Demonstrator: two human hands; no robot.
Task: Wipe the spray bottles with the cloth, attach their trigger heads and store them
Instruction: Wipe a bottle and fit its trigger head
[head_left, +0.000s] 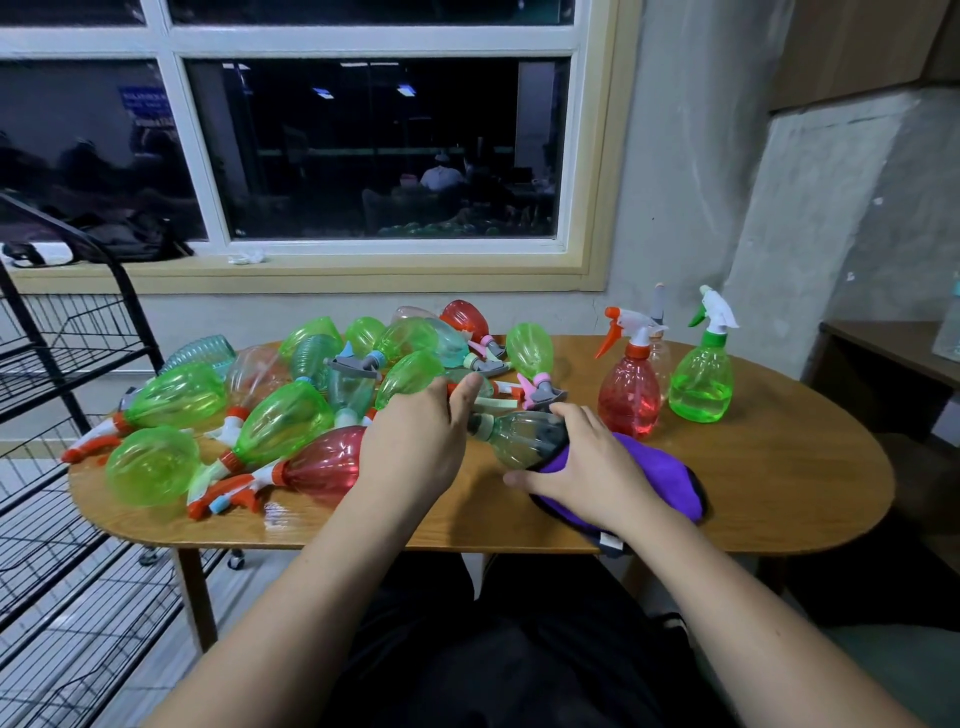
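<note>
A clear spray bottle lies on its side near the middle of the wooden table. My left hand grips its neck and trigger end. My right hand holds the purple cloth wrapped round the bottle's body. A heap of green, red and clear spray bottles lies on the left half of the table, many with trigger heads on. Three bottles stand upright at the back right: a red one, a green one and a clear one behind the red.
A black wire rack on wheels stands left of the table. Behind the table is a wall with a window. A dark desk edge shows at the right. My lap is below the table's front edge.
</note>
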